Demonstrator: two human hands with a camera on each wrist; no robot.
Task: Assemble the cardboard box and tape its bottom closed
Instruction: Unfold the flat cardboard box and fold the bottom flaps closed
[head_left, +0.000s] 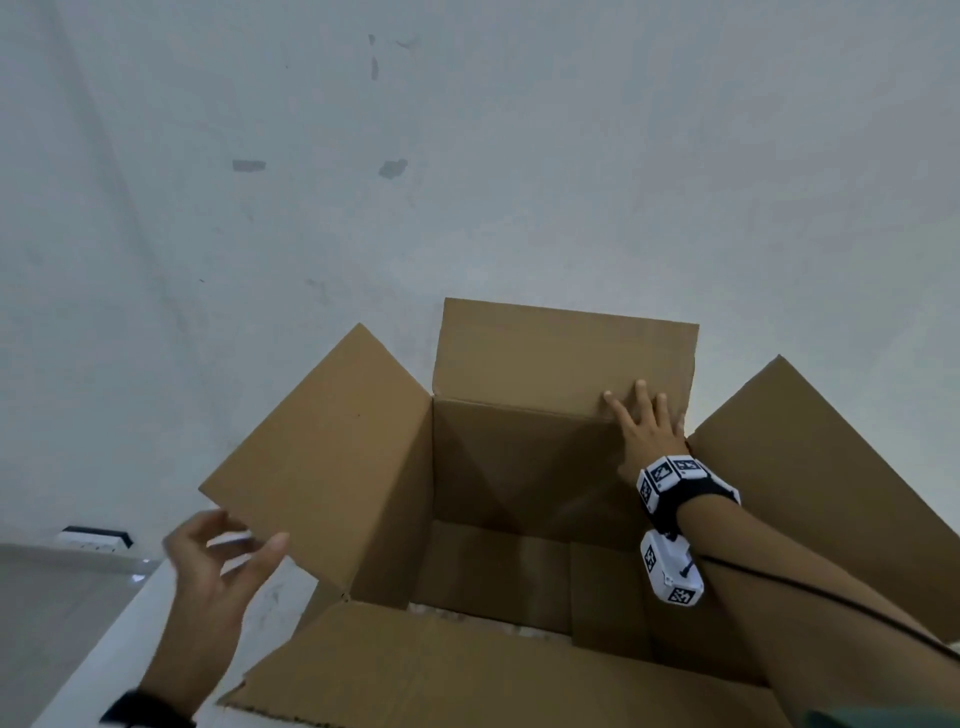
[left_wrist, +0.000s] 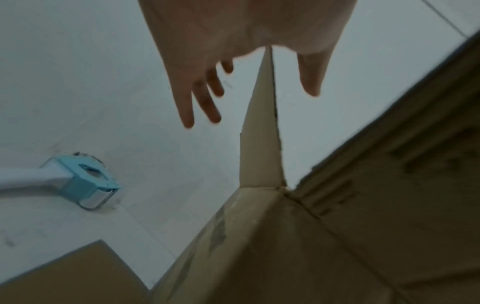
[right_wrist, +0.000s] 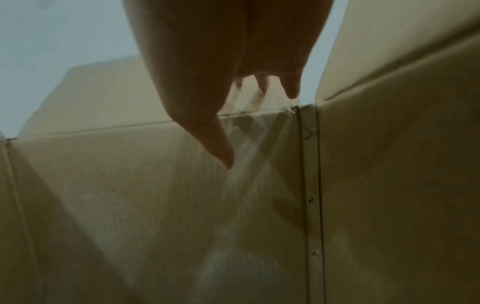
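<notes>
Now my right hand (head_left: 647, 423) flat against cardboard box (head_left: 524, 467) far wall, bracing it square; left hand (head_left: 218, 561) loose-fingered, nothing held, just beside left flap (head_left: 322, 457); tape dispenser (left_wrist: 88, 183) waits beyond it.

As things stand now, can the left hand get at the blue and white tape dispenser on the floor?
Probably yes. The left hand is open and holds nothing, and the blue and white tape dispenser lies on bare floor beside the brown cardboard box, with nothing visible between them.

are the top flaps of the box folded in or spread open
Spread open. In the head view all four flaps of the cardboard box stand up or splay outward; the right hand presses the far flap.
</notes>
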